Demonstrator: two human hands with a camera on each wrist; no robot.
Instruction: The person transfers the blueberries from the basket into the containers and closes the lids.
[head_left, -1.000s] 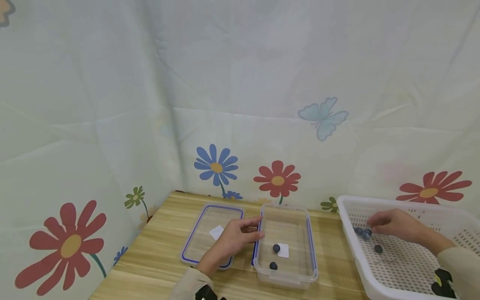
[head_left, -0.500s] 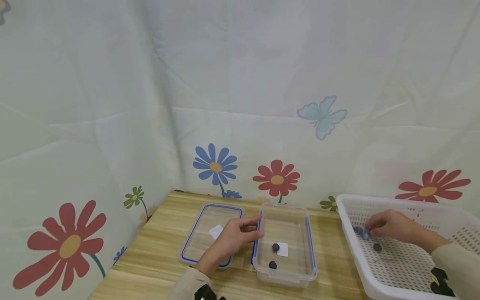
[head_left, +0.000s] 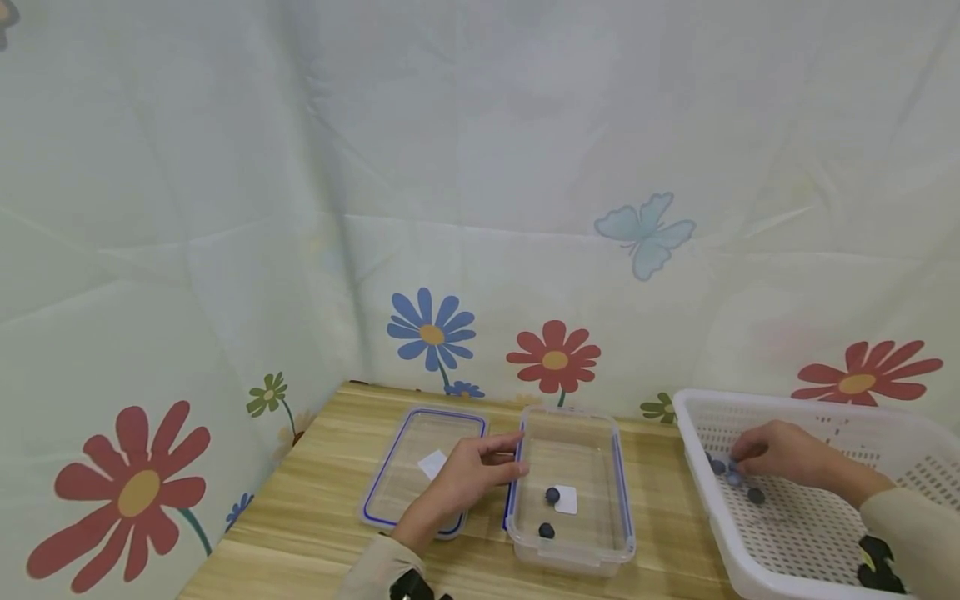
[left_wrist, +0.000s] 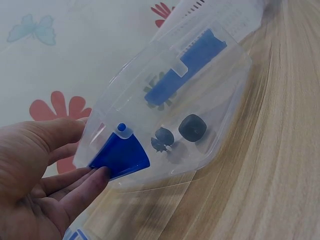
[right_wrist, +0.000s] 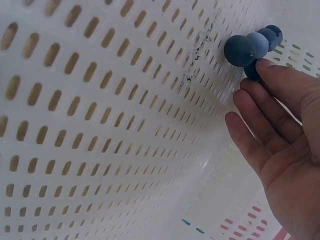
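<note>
My left hand [head_left: 474, 473] holds the left side of a clear plastic food container [head_left: 573, 454]. Its fingertips are at the rim and the hanging blue latch [left_wrist: 124, 156]. Inside the container lie two blueberries, one [head_left: 552, 496] beside a white label and another [head_left: 547, 531] nearer the front. Over at the right, my right hand [head_left: 783, 452] reaches into a white perforated basket [head_left: 708, 508] and pinches a blueberry [right_wrist: 251, 71] between thumb and finger. Other blueberries [right_wrist: 239, 50] cluster right at those fingertips. A single blueberry [head_left: 756, 497] lies apart on the basket floor.
Left of the container, partly behind my left hand, lies its clear lid [head_left: 397, 467] with a blue seal and a white label. All stand on a wood-grain table [head_left: 300, 525]. A flower-printed curtain [head_left: 480, 208] hangs along the back and left.
My right hand has moved slightly left and closed its fingertips on a blueberry in the cluster. Berries there have shifted a little. The left hand and container stay put.
</note>
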